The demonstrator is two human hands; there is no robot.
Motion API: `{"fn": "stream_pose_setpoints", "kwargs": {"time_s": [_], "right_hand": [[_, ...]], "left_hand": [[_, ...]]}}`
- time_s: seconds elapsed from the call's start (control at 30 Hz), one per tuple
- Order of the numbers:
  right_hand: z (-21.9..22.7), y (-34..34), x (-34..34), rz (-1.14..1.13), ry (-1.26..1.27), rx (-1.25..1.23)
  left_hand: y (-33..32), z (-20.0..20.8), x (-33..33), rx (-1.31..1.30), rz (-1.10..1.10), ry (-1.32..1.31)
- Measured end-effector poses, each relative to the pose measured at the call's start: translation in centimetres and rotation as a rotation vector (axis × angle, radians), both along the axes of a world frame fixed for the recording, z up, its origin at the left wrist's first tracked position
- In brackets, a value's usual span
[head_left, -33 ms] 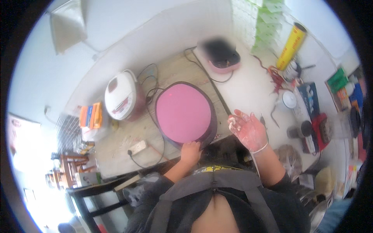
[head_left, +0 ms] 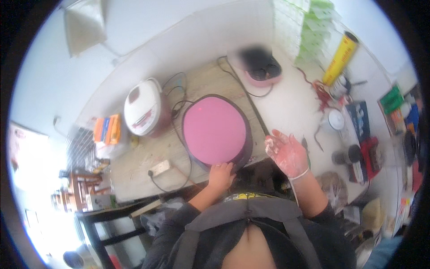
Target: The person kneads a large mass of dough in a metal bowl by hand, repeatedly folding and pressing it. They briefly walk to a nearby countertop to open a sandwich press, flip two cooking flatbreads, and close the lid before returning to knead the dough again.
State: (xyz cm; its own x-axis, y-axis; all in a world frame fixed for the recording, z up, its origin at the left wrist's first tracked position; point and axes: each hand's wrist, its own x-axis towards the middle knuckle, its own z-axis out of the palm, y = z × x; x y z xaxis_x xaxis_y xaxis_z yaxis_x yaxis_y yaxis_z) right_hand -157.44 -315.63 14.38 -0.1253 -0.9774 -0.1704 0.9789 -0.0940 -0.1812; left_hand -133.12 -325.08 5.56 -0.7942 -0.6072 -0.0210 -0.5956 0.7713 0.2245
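A round appliance with a flat pink lid (head_left: 215,130) and a dark rim stands near the front edge of the wooden table. At its near edge my left hand (head_left: 220,177) has its fingers curled over the dark rim, closed on it. My right hand (head_left: 291,157) is raised to the right of the appliance, palm up and open with fingers loosely bent. A clear glove, banded at the wrist, covers it, and white, dough-like paste clings to the fingers and palm. The appliance's inside is hidden under the lid.
A white rice cooker (head_left: 144,107) stands left of the appliance, near an orange box (head_left: 107,129) and a power strip (head_left: 160,168). Cords run over the table (head_left: 134,179). A pink appliance (head_left: 264,80) sits at the back, with a yellow tube (head_left: 340,58), white cup (head_left: 335,120) and dark grinder (head_left: 346,155) at right.
The view has shifted slightly, so the table things sit a little further right. Both hands keep nearly the same pose.
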Motion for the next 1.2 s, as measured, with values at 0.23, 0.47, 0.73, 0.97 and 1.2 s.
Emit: {"fn": "stream_pose_setpoints", "kwargs": {"time_s": [0.23, 0.47, 0.73, 0.97, 1.2], "right_hand": [[-5.0, -1.1, 1.3, 0.231, -0.044, -0.077], [-7.1, -3.3, 5.8, 0.462, 0.020, -0.016], [-2.4, -0.3, 15.5, 0.725, 0.071, -0.126], [8.8, 7.1, 28.0, 0.764, 0.706, -0.916], [21.7, 15.5, 36.7, 0.690, 0.568, -1.770]], "left_hand": [[4.8, 2.4, 7.6, 0.220, 0.460, 0.250], [17.0, -4.1, 22.9, 0.547, 1.061, 0.211], [39.3, -20.4, 43.9, 0.818, 1.307, -0.187], [43.9, -12.4, 43.6, 0.927, 1.613, 0.314], [52.7, -15.2, 47.8, 1.072, 1.772, 0.577]]}}
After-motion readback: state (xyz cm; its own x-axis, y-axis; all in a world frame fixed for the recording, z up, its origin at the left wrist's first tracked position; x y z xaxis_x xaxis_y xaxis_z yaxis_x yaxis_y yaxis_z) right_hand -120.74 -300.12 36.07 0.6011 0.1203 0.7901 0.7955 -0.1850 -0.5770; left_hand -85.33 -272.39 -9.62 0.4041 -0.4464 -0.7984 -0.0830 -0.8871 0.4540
